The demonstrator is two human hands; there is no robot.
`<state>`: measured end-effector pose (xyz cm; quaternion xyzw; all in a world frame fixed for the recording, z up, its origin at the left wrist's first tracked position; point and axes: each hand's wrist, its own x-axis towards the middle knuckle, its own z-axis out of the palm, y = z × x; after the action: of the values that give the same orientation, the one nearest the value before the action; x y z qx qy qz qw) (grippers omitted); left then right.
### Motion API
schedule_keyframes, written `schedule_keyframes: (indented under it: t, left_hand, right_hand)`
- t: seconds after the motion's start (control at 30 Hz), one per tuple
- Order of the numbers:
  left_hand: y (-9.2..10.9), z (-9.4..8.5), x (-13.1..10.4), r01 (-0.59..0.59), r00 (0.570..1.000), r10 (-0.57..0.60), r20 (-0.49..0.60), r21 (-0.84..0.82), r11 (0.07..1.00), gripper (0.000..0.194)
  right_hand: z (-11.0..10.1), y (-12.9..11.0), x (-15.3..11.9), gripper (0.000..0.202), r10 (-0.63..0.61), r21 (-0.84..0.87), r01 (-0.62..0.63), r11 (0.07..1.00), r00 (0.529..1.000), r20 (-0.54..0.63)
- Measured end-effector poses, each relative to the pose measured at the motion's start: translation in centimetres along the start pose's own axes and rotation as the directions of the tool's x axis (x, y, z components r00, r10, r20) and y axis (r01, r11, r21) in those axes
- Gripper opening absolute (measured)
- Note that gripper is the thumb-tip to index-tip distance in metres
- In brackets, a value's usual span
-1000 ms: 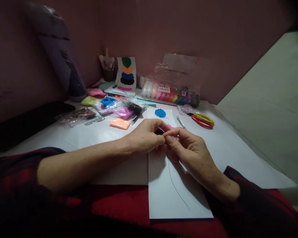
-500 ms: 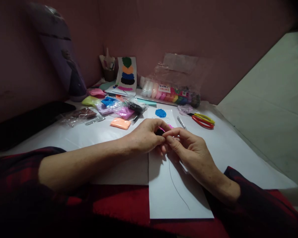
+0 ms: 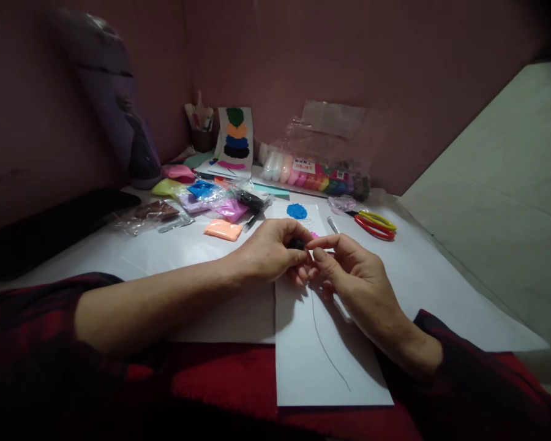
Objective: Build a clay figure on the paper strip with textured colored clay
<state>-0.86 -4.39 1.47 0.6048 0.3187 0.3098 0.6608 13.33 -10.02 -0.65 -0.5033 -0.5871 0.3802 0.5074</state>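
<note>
My left hand is closed round a dark lump that looks like black modelling clay, partly hidden by the thumb and fingers. Close beside it on the right, my right hand has its thumb and forefinger drawn together near the left fingertips. Whatever may be in that pinch is too small to make out. Under both hands lies a white paper strip with a thin curved pencil line. Farther up it are a textured blue clay disc and a bit of pink clay, mostly covered by my hands.
Bagged clay in several colours and an orange clay block lie at left. Red-and-yellow-handled scissors and a small metal tool are at right. Behind stand a clay multipack, a colour-sample card and a tool cup.
My right hand's fingertips have shifted slightly to the right, away from the left fingers. My left hand stays in nearly the same place, still holding the dark lump.
</note>
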Motion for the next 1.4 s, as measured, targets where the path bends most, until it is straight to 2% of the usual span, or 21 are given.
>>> schedule_keyframes:
  t: [0.13, 0.27, 0.4, 0.5, 0.63, 0.8, 1.03, 1.13, 1.27, 1.4]
  left_hand:
    - [-0.06, 0.05, 0.1, 0.022, 1.0, -0.022, -0.004, -0.01, 1.0, 0.015]
    - [-0.13, 0.02, 0.07, 0.013, 1.0, -0.013, -0.028, -0.001, 1.0, 0.013]
    - [-0.32, -0.03, 0.07, 0.0, 0.998, -0.001, -0.055, -0.025, 1.0, 0.023]
    - [-0.37, 0.03, 0.08, -0.01, 0.999, 0.007, -0.042, -0.077, 0.997, 0.026]
    - [-0.18, 0.16, -0.04, 0.029, 0.999, -0.032, -0.039, -0.073, 0.997, 0.018]
    - [0.12, 0.23, -0.2, 0.058, 0.998, -0.061, -0.034, -0.072, 0.996, 0.012]
    - [0.07, 0.3, -0.23, 0.032, 0.999, -0.033, -0.031, -0.057, 0.998, 0.015]
    - [-0.1, 0.15, -0.21, 0.027, 0.999, -0.029, -0.02, -0.084, 0.996, 0.009]
    - [-0.2, -0.04, -0.13, 0.011, 0.999, -0.014, -0.03, -0.078, 0.997, 0.022]
    - [0.17, 0.15, -0.18, 0.028, 0.999, -0.031, -0.043, -0.062, 0.998, 0.022]
  right_hand:
    - [-0.1, 0.22, -0.03, 0.016, 0.014, 0.008, -0.014, 1.0, 1.0, 0.008]
    - [-0.09, 0.15, -0.13, 0.02, 0.047, 0.0, -0.047, 0.999, 0.998, -0.036]
    - [-0.07, -0.18, -0.16, 0.02, 0.075, -0.006, -0.075, 0.997, 0.995, -0.066]
    - [-0.02, -0.35, -0.07, 0.019, 0.031, -0.019, -0.033, 0.999, 0.993, -0.11]
    - [-0.04, -0.43, 0.03, 0.021, -0.055, -0.068, 0.044, 0.997, 0.986, -0.155]
    - [-0.13, -0.64, -0.12, 0.025, -0.099, -0.083, 0.086, 0.993, 0.98, -0.171]
    - [-0.04, -0.5, -0.12, 0.023, -0.092, 0.002, 0.093, 0.996, 0.987, -0.129]
    - [-0.02, -0.34, -0.07, 0.022, -0.076, 0.042, 0.082, 0.996, 0.99, -0.116]
    - [0.0, -0.18, -0.15, 0.02, -0.071, 0.048, 0.076, 0.996, 0.993, -0.095]
    - [0.05, -0.26, -0.25, 0.02, -0.071, 0.034, 0.074, 0.997, 0.993, -0.099]
